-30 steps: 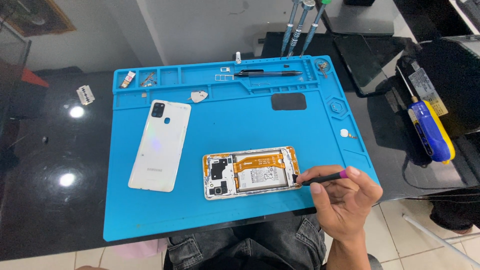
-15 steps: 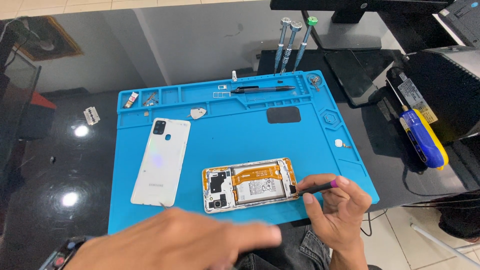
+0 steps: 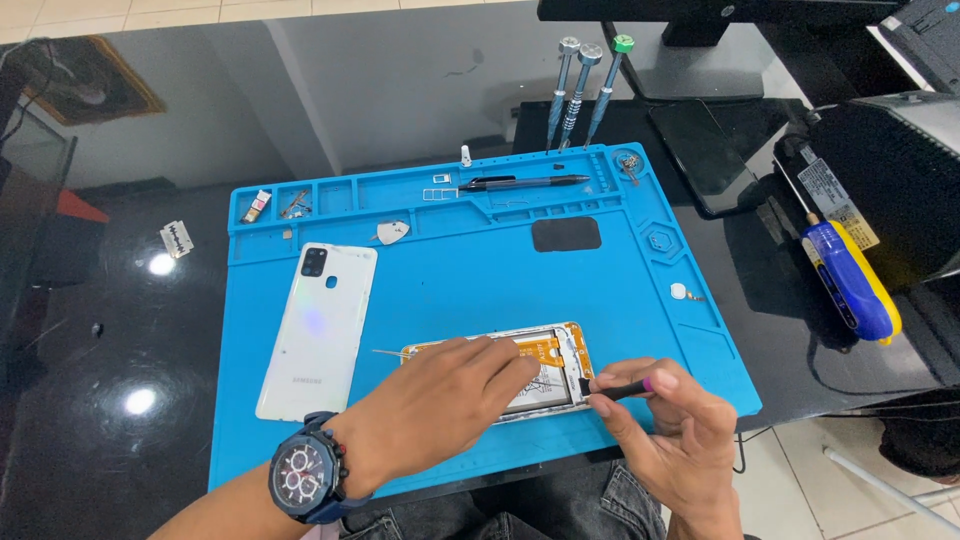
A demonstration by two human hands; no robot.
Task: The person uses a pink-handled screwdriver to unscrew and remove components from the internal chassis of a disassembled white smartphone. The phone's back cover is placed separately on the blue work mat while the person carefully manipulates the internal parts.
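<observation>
Opened phone (image 3: pixel 545 365) lies near the front edge of a blue mat (image 3: pixel 480 290) on the counter. Left hand (image 3: pixel 440 400) presses flat on it, holding nothing; right hand (image 3: pixel 665 420) pinches a thin black tool (image 3: pixel 618 388) at its end, likely mid-prying, needing steady leverage next

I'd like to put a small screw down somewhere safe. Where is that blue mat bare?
The blue mat is bare between the white back cover and black square patch, and right of that patch. It is crowded near the opened phone, under the left hand and right hand.
</observation>
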